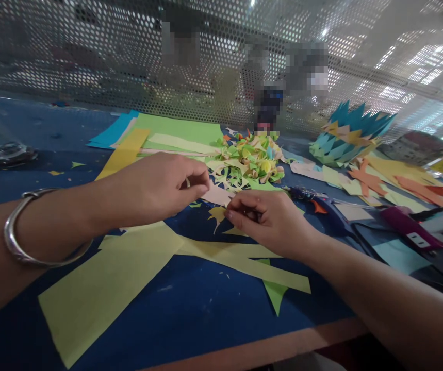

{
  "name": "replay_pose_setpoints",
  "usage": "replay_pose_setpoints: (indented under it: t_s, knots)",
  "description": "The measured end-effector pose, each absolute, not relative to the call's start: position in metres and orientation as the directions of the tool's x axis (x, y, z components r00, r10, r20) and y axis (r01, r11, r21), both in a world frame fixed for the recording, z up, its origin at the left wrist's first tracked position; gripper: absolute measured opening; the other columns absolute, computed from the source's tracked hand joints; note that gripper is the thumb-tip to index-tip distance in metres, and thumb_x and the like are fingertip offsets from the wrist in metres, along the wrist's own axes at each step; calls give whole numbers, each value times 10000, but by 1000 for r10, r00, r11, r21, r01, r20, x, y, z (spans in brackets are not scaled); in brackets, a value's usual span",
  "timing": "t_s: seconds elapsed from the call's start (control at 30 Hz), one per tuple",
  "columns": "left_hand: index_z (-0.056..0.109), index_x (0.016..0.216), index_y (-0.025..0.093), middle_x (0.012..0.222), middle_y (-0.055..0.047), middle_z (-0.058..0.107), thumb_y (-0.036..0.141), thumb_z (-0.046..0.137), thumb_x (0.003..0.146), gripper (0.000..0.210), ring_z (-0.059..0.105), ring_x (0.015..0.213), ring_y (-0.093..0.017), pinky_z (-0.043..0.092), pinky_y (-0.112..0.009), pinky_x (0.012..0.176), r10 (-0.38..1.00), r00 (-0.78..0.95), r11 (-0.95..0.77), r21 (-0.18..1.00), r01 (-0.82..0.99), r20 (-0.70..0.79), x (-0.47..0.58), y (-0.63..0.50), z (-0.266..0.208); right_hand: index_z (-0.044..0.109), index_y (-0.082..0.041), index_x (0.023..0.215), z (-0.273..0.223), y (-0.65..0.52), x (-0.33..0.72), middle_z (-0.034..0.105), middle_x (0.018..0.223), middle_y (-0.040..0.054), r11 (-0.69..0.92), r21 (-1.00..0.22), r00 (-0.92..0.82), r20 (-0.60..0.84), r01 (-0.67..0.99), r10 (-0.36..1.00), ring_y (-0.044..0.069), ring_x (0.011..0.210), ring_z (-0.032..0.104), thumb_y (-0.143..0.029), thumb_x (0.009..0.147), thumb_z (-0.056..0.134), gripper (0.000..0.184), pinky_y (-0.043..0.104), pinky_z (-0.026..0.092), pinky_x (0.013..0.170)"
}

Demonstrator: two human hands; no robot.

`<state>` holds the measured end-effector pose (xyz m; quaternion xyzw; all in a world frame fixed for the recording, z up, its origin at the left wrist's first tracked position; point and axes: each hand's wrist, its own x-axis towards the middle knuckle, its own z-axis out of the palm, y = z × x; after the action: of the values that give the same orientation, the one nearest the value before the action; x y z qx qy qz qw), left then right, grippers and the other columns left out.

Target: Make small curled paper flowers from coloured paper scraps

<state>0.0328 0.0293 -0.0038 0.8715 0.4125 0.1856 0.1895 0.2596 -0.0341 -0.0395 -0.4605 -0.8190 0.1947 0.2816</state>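
Observation:
My left hand (163,185), with a silver bangle on the wrist, is closed, thumb against curled fingers. Whatever it may pinch is too small to tell. Close by on the right, my right hand (267,221) is also closed in a pinch, its contents hidden. A small yellow paper scrap (217,214) lies at its fingertips; I cannot tell whether they touch it. Between the hands is a pale pink paper piece (218,196). Below them, a wide pale yellow paper sheet (113,288) and narrow paper strips (244,257) lie on the blue table (190,314).
Behind my hands is a heap of curled paper bits (252,157). Coloured sheets (178,126) lie at the back. At right are a glue gun (333,211), a purple power strip (410,229) and a spiky paper crown (353,134). A perforated metal screen (109,62) stands behind.

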Motion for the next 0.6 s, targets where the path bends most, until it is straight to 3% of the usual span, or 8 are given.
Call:
replay_pose_setpoints:
  t_s: [0.1,0.23,0.4,0.6]
  knots:
    - [732,973,265,747,-29,722,448,713,780,267,656,587,-191,461,-273,546,796,603,-469,689,553,58,37,25,-8,659,-174,801,-39,-35,260,574,665,-24,530,-535,-412,334,658,848,74,549,452,-219,901,595,127,218,336,519]
    - [642,1099,244,913,-63,750,439,699,819,346,745,718,-218,578,-309,628,810,582,-154,930,335,-76,46,15,-19,644,-173,800,-38,-38,258,571,674,-12,602,-408,-399,481,687,781,90,582,477,-226,932,570,161,231,367,561]
    - [608,1052,211,879,-37,722,303,758,785,319,740,804,-190,607,-325,748,881,471,-10,994,108,-42,52,11,-24,644,-172,842,-38,-42,256,622,737,12,661,-305,-400,601,686,692,104,632,535,-218,947,565,140,243,407,600]
    - [643,975,205,905,-45,730,360,750,797,259,724,835,-185,596,-301,705,874,483,4,994,110,-57,49,11,-23,641,-186,844,-39,-44,257,631,748,14,647,-302,-361,632,700,686,104,613,523,-199,935,576,112,244,409,577]
